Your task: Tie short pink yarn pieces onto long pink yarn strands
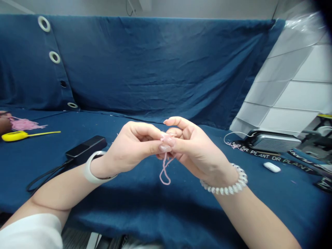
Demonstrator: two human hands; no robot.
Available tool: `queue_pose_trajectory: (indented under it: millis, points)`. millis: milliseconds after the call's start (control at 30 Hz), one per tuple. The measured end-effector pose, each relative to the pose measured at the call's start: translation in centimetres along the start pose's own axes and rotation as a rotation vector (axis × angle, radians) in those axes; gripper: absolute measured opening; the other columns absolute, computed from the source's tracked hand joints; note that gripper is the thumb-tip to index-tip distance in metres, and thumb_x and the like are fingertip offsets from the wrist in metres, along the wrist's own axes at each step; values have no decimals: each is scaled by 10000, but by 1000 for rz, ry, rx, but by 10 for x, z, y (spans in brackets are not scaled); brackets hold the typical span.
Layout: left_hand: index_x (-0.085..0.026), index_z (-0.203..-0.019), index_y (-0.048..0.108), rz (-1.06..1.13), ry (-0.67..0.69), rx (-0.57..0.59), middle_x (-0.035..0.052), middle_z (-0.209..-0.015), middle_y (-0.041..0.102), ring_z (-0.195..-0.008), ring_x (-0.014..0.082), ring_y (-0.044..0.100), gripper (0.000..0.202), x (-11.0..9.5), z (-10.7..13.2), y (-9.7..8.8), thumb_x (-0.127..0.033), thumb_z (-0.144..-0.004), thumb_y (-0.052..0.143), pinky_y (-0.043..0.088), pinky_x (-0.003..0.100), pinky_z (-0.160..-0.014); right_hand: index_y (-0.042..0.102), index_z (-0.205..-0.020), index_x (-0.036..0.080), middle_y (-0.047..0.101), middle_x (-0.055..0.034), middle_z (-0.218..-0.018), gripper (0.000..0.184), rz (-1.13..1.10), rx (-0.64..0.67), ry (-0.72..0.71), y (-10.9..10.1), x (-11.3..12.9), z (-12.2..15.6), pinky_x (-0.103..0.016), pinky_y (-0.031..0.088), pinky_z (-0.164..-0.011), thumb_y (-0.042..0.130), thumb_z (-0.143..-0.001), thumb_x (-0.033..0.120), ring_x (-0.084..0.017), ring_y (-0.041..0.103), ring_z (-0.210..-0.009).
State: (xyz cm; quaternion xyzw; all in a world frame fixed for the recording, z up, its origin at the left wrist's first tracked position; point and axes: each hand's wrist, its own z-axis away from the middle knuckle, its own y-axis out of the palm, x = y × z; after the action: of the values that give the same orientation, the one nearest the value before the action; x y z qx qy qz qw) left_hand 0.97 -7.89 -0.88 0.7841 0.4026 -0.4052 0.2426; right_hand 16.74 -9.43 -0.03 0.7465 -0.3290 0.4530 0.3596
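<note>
Pink yarn hangs in a thin loop below my fingertips, in the middle of the head view. My left hand pinches it between thumb and forefinger. Pressed against those fingertips, my right hand pinches the same yarn with its thumb and a finger, while its forefinger is raised and bent. The part of the yarn between the fingertips is hidden. Both hands are held up over the front of the blue cloth-covered table.
At left lie a yellow-handled tool with a thin shaft, a bundle of pink strands and a black box with a cable. At right are a grey device, a lettered strap and a white case. A blue curtain stands behind.
</note>
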Motion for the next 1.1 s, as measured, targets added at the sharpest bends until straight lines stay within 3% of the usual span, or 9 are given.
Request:
queue_pose_trajectory:
  millis: [233,500,700,833,933,1100]
  points:
    - [-186,-640,662,-22,89,-99,-1,-577,662,-505,117,614,117,1,-4,0,-252,-691,744,505,203,-473,495,-924,229,446,77,-666,396,85,-174,-168,7,-4,-1,-151,332,-397,776,-649,277,-28,425,-462]
    - [-170,-689,633,-44,101,-223,2,-673,659,-558,102,601,153,-1,-12,-4,-290,-713,725,515,203,-537,543,-879,209,443,57,-652,188,105,-83,-79,-8,7,-3,-161,193,-367,637,-798,350,-14,258,-418]
    - [-182,-746,618,86,203,-292,-8,-874,679,-864,130,646,143,-7,-16,-10,-306,-753,689,519,272,-832,544,-853,197,437,58,-647,201,279,63,39,-17,3,-7,-168,254,-421,623,-809,376,-29,293,-464]
    - [-181,-728,586,160,149,-280,-41,-739,659,-799,131,669,182,-11,-17,-11,-320,-734,703,497,373,-920,593,-856,167,398,52,-584,257,440,180,84,-20,-3,-11,-190,259,-444,573,-834,422,-54,314,-495]
    - [-179,-715,562,217,94,-256,-64,-660,628,-661,96,659,190,-12,-18,-12,-311,-744,695,531,382,-873,648,-832,153,490,7,-635,269,597,224,67,-24,-2,-13,-216,336,-499,572,-832,411,-87,412,-570]
    - [-181,-719,563,242,34,-191,-72,-603,591,-496,48,574,202,-11,-17,-13,-315,-725,714,580,238,-639,637,-685,161,587,-30,-766,297,672,177,-84,-30,6,-14,-256,422,-647,563,-841,403,-126,515,-683]
